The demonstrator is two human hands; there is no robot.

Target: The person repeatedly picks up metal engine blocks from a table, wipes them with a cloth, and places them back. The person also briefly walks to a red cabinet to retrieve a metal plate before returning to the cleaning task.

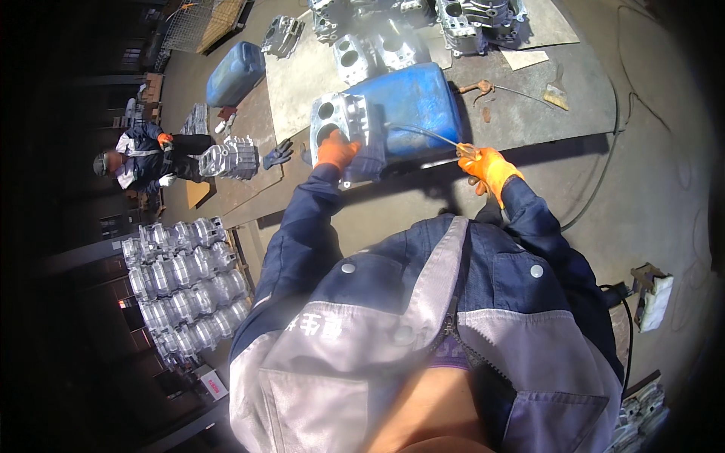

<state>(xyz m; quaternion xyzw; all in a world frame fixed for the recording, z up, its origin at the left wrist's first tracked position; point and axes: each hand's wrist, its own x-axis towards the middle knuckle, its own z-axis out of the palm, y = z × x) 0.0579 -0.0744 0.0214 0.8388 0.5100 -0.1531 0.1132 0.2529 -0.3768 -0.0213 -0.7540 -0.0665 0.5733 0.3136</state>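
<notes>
A silvery cast-metal housing [365,143] with large round bores stands at the near edge of the workbench, against a blue plastic jerrycan [423,98]. My left hand [337,151], in an orange glove, grips it with fingers at the lower bore. My right hand [489,171], also orange-gloved, is closed around the handle of a long thin metal rod tool [427,133]. The rod points left, across the jerrycan's front, toward the housing's right side. Whether its tip touches the housing I cannot tell.
More cast housings [351,59] crowd the far side of the workbench [529,113]. A rusty trigger tool [477,89] and a brush [556,94] lie right. Left are a dark glove [278,154], another blue jerrycan [236,74] and a co-worker [143,151]. Stacked castings [185,287] stand lower left.
</notes>
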